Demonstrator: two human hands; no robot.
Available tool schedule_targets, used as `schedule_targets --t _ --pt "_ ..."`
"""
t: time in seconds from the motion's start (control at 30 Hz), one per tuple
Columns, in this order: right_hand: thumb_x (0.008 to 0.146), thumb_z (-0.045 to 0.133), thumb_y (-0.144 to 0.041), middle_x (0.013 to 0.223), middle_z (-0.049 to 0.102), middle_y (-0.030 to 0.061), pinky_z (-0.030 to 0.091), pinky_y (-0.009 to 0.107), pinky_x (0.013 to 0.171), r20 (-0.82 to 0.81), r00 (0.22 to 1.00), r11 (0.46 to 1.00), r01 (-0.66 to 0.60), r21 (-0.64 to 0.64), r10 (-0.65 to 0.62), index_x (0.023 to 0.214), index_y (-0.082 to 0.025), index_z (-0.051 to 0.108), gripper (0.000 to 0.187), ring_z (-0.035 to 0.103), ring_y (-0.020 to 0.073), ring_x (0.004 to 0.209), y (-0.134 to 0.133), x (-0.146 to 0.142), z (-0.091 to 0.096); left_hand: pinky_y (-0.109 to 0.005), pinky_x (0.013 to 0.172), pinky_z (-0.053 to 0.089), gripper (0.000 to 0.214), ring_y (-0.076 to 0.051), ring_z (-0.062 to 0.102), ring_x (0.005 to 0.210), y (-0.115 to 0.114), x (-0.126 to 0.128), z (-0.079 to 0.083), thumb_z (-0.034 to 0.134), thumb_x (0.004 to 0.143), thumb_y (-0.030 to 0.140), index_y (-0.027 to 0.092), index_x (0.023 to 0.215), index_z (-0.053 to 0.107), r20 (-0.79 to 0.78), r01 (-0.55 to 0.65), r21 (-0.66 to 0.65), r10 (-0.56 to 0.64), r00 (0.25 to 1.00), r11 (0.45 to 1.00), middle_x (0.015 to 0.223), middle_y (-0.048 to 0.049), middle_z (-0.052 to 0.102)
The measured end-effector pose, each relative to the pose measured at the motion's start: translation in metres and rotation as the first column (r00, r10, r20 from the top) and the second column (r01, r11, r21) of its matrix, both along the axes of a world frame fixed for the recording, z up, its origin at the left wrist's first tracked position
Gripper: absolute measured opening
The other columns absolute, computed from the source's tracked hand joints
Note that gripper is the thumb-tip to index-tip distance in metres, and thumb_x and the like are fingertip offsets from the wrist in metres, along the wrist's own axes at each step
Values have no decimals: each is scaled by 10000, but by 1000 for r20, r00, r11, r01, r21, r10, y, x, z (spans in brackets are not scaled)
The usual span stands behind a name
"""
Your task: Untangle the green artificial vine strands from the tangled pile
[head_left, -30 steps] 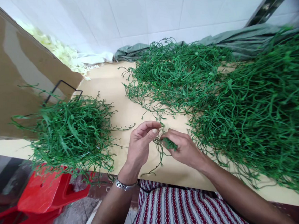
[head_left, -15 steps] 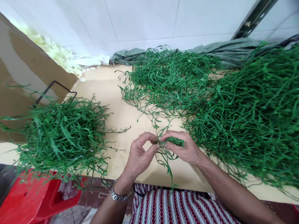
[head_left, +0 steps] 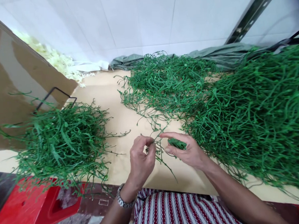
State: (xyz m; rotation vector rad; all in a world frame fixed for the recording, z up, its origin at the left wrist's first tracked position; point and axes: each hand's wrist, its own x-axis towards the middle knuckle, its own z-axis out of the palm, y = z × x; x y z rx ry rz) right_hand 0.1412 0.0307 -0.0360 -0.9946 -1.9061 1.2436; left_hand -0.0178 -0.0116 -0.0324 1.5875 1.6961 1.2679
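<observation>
My left hand pinches a thin green plastic stem between thumb and forefinger. The stem's branches dangle down between both hands. My right hand is curled round a small bundle of green leaf pieces, with its forefinger stretched toward the left hand's fingertips. Both hands hover over the beige tabletop, close to its near edge.
A big heap of green stems fills the right side and the back. A smaller pile lies left, over a black wire frame. A brown cardboard sheet leans at left. A red plastic stool stands below.
The hands have drawn slightly apart. My left hand dropped a little and now holds the stem alone, while my right hand keeps the leaf bundle.
</observation>
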Motion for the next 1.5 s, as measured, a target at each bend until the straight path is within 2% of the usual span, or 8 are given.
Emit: schedule_targets --t 0.2,0.3,0.6,0.9,1.03,1.13,1.27,1.5 --pt "797 542 -168 881 660 68 481 275 740 22 1000 942 -18 335 11 1017 -174 597 227 612 162 822 2 -5 -13 -205 564 375 50 -97 471 589 -1 6 1 512 744 150 158 698 531 268 112 -136 -73 961 984 634 24 529" --pt "762 524 -88 784 614 45 459 252 663 63 998 904 -35 426 9 964 -170 590 228 573 150 737 2 -1 -16 -208 588 375 47 -96 459 604 0 2 1 504 752 156 156 717 535 273 172 -185 -118 955 967 640 24 516" --pt "766 493 -72 790 546 43 416 248 642 131 990 924 -100 369 55 918 -167 550 188 524 153 735 2 1 -7 -258 667 344 117 -127 453 647 3 -2 5 491 783 172 159 671 525 -64 283 -149 -294 954 948 624 8 500" --pt "802 582 -284 780 574 47 419 252 646 131 990 958 -77 276 42 836 -149 548 143 541 158 734 0 -1 -7 -242 560 335 157 -110 427 569 6 -3 3 518 777 204 144 638 560 347 373 -187 -294 891 909 584 10 481" --pt "796 532 -143 757 566 41 394 238 637 179 969 925 -218 311 168 796 -155 540 15 530 143 709 3 3 -9 -273 642 332 190 -120 443 595 6 -7 7 468 797 134 158 621 538 40 447 -151 -447 894 882 559 15 486" --pt "680 483 -15 692 510 16 336 234 567 294 931 873 -320 369 217 729 -164 511 159 468 134 642 6 9 -8 -289 674 312 219 -124 443 621 6 -11 14 398 823 98 160 641 503 -240 503 -202 -540 807 841 582 15 477" --pt "559 437 27 639 448 -3 262 247 518 469 838 781 -481 398 278 656 -172 466 223 397 130 596 5 12 1 -294 678 312 215 -133 429 627 2 -12 24 354 780 32 159 642 458 -425 590 -316 -667 612 743 606 4 479" --pt "743 513 -65 656 525 -5 295 255 550 571 711 688 -652 318 410 681 -175 527 128 428 125 600 -11 13 23 -306 800 340 181 -148 473 686 -9 -14 35 401 683 36 184 648 499 -461 734 -385 -805 373 560 656 -3 557"
